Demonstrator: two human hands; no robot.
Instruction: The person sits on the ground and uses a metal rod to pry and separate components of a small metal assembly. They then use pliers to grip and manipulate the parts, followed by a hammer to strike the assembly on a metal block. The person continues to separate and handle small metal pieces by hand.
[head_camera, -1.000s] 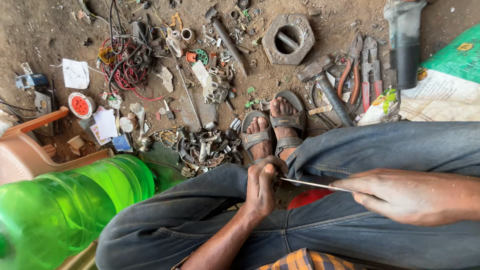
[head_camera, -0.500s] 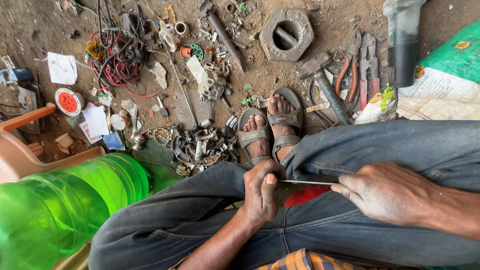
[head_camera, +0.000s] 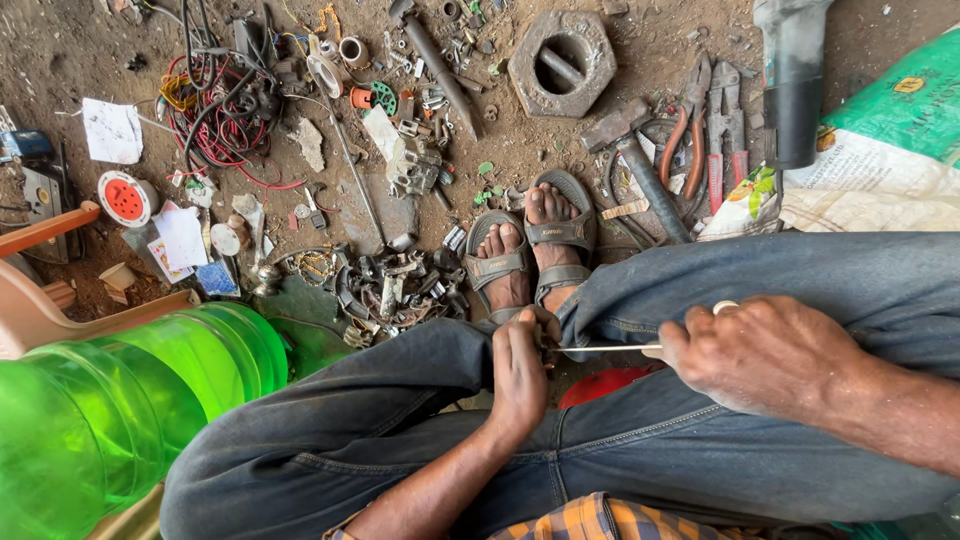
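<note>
Steel, thin and pale, runs between my two hands at lower centre of the frame: a slim metal rod (head_camera: 605, 348) lying almost level, its long axis left to right above my denim-clad knees (head_camera: 380, 400). My right hand (head_camera: 765, 355) is curled shut around the rod's right end, knuckles up, so that end is hidden inside the fist. My left hand (head_camera: 520, 375) is closed too, fingertips pinched at the rod's left tip, just below my sandalled feet (head_camera: 530, 250). I cannot make out what sits at that tip; the fingers cover it. A red object (head_camera: 600, 385) shows only partly under the rod, between my legs. At lower left, a green plastic bottle (head_camera: 110, 410) is cut off by the frame edge.
</note>
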